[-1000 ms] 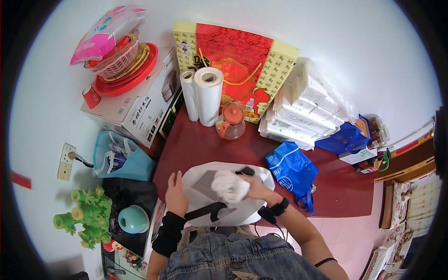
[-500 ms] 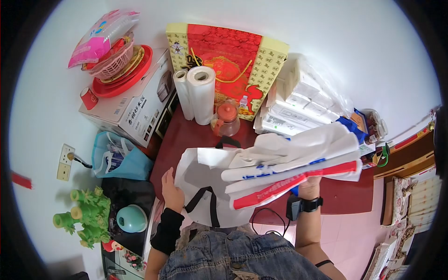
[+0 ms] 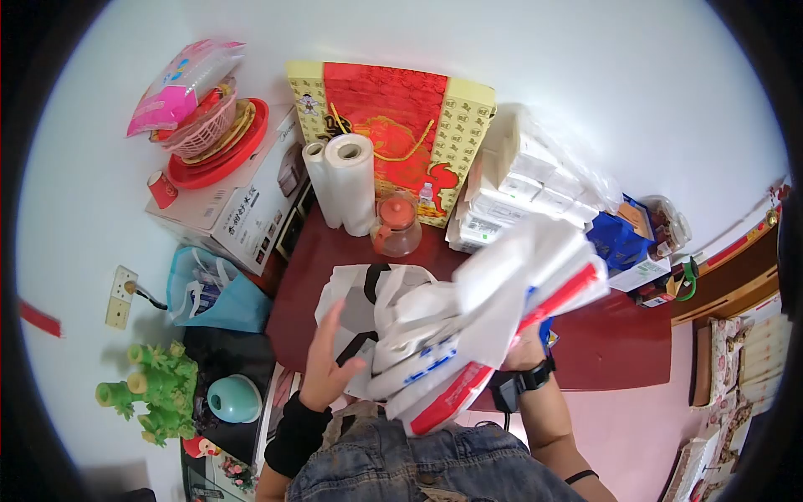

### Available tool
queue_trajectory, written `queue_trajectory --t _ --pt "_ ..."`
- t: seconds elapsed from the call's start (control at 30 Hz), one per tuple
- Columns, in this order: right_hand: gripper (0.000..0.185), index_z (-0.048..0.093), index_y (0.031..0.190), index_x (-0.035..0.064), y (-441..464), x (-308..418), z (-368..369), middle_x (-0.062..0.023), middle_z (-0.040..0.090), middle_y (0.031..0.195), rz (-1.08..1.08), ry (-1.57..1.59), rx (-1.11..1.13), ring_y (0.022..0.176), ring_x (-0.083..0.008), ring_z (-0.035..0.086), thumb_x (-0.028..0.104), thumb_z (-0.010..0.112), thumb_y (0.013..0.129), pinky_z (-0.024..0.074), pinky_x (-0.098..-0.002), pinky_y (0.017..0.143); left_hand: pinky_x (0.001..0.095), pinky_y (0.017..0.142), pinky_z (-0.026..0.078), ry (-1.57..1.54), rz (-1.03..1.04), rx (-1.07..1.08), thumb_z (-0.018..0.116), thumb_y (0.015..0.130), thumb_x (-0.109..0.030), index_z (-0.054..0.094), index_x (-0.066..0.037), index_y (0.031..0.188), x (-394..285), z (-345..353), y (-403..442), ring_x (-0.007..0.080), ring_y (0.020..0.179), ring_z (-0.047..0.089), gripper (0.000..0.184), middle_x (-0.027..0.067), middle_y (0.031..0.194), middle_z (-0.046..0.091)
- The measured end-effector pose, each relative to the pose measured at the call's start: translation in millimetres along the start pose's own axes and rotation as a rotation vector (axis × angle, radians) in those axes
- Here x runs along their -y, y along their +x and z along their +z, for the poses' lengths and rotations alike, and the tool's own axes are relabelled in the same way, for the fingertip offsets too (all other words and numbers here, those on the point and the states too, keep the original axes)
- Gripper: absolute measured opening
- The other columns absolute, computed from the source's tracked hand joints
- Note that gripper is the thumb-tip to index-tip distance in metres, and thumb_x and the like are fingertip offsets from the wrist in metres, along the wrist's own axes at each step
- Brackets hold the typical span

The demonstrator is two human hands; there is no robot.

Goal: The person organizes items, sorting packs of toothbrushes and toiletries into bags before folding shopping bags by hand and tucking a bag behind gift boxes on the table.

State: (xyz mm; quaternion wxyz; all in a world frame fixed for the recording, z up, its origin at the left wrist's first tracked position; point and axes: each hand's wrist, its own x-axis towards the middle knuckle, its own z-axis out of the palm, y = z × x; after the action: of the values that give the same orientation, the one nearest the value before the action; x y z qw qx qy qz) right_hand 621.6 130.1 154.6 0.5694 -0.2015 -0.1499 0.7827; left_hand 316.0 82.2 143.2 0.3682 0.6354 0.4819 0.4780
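Note:
A bundle of folded white bags [image 3: 443, 347] with red and blue print is gripped by my right hand [image 3: 524, 350]. The bundle sags over the table's front edge, partly blurred by motion. Its near end hangs down by my jacket, and the fingers on it are largely hidden behind it. Below it lies a white-grey bag [image 3: 345, 311] with black handles, its right side covered by the bundle. My left hand [image 3: 328, 368] is empty, fingers stretched and apart, over the left side of that grey bag.
On the dark red table [image 3: 619, 343] stand two white plastic rolls [image 3: 350, 188], a glass teapot [image 3: 396, 226] with an orange lid, a red gift box [image 3: 389, 109] and stacked white packs [image 3: 514, 184]. A light blue bag [image 3: 217, 293] sits at left, beside a carton [image 3: 238, 209].
My right hand has moved left and toward me, and the bundle has swung down and inward. My left hand has shifted toward the bundle and lower, with fingers more spread.

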Motion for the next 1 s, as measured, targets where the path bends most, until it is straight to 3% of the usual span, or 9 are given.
queue_trajectory --t 0.07,0.1,0.17,0.33,0.5,0.63,0.77,0.93,1.0 --pt "0.056 0.047 0.124 -0.0004 23.1 -18.6 22.1 -0.0149 0.056 0.119 0.083 0.015 0.254 0.108 -0.0286 0.056 0.008 0.067 0.073 0.0423 -0.0425 0.097 0.0343 0.106 0.025 -0.388 -0.108 0.123 0.08 0.063 -0.04 0.022 0.004 0.138 -16.0 12.3 -2.6 0.0241 0.129 0.033 0.104 0.0166 0.138 0.035" --pt "0.064 0.048 0.122 -0.001 24.1 -29.1 38.9 -0.0141 0.057 0.116 0.078 -0.106 0.038 0.105 -0.0265 0.057 -0.002 0.069 0.062 0.0438 -0.0394 0.095 0.0343 0.106 0.025 -0.374 -0.111 0.11 0.08 0.063 -0.04 0.022 0.004 0.138 -21.4 14.0 -5.3 0.0241 0.129 0.033 0.104 0.0166 0.138 0.035" --pt "0.059 0.044 0.126 -0.0016 46.0 -49.3 45.8 -0.0118 0.056 0.118 0.196 -0.259 0.17 0.106 -0.0235 0.056 -0.001 0.064 0.07 0.0419 -0.0356 0.096 0.0329 0.106 0.025 -0.424 -0.279 0.374 0.085 0.059 -0.035 0.019 0.004 0.139 -31.3 15.3 -11.1 0.0216 0.127 0.034 0.111 0.0138 0.136 0.037" --pt "0.057 0.045 0.121 -0.0024 48.5 -99.9 76.3 -0.0109 0.059 0.111 0.215 -0.474 0.112 0.099 -0.0177 0.058 0.002 0.071 0.07 0.0444 -0.0313 0.089 0.0334 0.099 0.036 -0.238 -0.541 0.227 0.086 0.057 -0.017 0.03 0.004 0.131 -20.8 27.8 -46.8 0.0211 0.115 0.045 0.095 0.0148 0.124 0.047" --pt "0.063 0.04 0.124 -0.0035 45.2 -113.6 95.4 -0.0128 0.057 0.113 0.205 -0.543 0.122 0.099 -0.0176 0.058 0.006 0.073 0.071 0.0459 -0.031 0.086 0.0333 0.086 0.047 -0.603 -0.698 0.014 0.074 0.063 0.001 0.041 0.003 0.12 -27.6 15.7 -51.0 0.0197 0.098 0.057 0.066 0.0118 0.107 0.057" --pt "0.069 0.034 0.132 -0.003 42.0 -129.9 111.4 -0.0149 0.053 0.12 0.19 -0.701 0.15 0.108 -0.018 0.053 0.012 0.071 0.076 0.043 -0.0317 0.091 0.0334 0.086 0.048 -0.759 -0.571 -0.058 0.06 0.064 0.007 0.04 0.002 0.125 -0.2 -3.1 -64.5 0.0216 0.098 0.059 0.065 0.0132 0.109 0.058" --pt "0.075 0.025 0.139 -0.0001 39.6 -164.2 118.2 -0.0161 0.048 0.125 0.277 -0.792 0.242 0.113 -0.0175 0.048 0.019 0.067 0.081 0.0406 -0.031 0.093 0.0332 0.087 0.047 -0.903 -0.583 -0.1 0.064 0.064 0.007 0.041 0.001 0.122 7.1 -61.3 -69.7 0.0212 0.098 0.058 0.062 0.0118 0.109 0.057" --pt "0.044 0.046 0.128 0.0012 35.6 -215.3 139.3 -0.0106 0.057 0.117 0.442 -1.089 0.32 0.108 -0.0151 0.053 0.022 0.057 0.09 0.0415 -0.0283 0.091 0.0359 0.089 0.047 -1.019 -0.531 -0.227 0.057 0.068 0.007 0.042 0.001 0.122 26.6 -157.1 -99.3 0.0233 0.099 0.059 0.057 0.0128 0.109 0.058" --pt "0.044 0.047 0.127 0.0012 42.0 -243.1 153.9 -0.0105 0.058 0.116 0.468 -1.093 0.345 0.108 -0.015 0.053 0.023 0.057 0.09 0.0414 -0.0286 0.092 0.0368 0.088 0.048 -0.904 -0.511 -0.354 0.054 0.066 0.0 0.043 0.005 0.121 35.8 -192.4 -116.1 0.0262 0.099 0.06 0.055 0.0157 0.111 0.058"
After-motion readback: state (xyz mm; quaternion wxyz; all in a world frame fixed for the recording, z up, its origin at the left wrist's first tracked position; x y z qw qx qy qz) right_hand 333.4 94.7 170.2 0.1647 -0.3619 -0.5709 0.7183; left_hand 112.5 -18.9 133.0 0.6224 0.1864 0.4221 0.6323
